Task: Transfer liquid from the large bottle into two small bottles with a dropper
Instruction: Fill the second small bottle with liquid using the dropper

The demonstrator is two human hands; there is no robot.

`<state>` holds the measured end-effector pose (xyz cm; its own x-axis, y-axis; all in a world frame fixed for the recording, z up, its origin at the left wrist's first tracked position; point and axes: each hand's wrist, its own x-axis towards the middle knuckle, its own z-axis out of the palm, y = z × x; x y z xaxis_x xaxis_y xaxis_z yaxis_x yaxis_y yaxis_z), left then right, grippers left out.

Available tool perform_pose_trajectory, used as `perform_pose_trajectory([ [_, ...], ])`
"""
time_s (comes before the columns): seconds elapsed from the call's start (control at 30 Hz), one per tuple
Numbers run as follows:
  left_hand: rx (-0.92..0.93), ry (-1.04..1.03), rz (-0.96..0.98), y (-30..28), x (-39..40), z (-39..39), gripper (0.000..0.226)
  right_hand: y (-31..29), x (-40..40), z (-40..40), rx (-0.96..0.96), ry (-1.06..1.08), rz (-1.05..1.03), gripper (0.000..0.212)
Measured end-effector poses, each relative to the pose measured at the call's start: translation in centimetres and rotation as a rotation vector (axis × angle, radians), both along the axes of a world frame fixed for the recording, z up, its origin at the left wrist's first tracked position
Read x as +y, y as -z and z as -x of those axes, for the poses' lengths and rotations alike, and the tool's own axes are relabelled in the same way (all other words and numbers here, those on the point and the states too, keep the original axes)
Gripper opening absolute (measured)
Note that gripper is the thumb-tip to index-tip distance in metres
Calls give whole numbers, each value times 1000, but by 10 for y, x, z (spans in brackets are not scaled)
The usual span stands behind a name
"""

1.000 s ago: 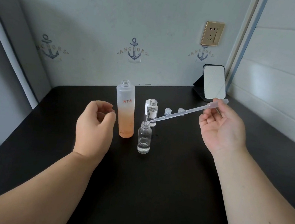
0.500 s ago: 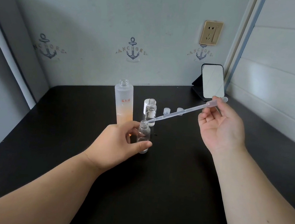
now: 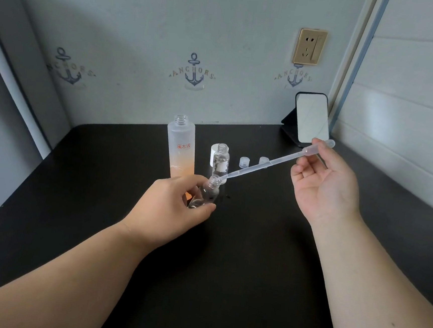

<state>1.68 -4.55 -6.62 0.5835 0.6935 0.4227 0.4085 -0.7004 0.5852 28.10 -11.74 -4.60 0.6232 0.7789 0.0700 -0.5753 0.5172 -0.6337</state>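
Gripping a tilted small bottle [image 3: 205,194] and dropper [image 3: 267,164], hands crowd the large bottle [image 3: 181,151], second bottle [image 3: 221,163], caps [image 3: 245,162].

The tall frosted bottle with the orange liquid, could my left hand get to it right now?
Probably not straight away: the left hand grips a tilted small clear bottle. The tall frosted bottle stands just behind it, unobstructed.

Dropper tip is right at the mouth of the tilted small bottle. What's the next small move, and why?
Probably ease the dropper tip a little further into the neck, then squeeze the bulb. The left hand grips the small bottle tilted toward the tip, which sits at the open mouth, and the right hand already pinches the bulb end.
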Motion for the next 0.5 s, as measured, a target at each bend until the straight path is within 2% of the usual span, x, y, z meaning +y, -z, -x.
perform_pose_trajectory([
  [0.5, 41, -12, -106, 3, 3, 1, 25, 0, 2, 0, -3, 7, 20, 8],
])
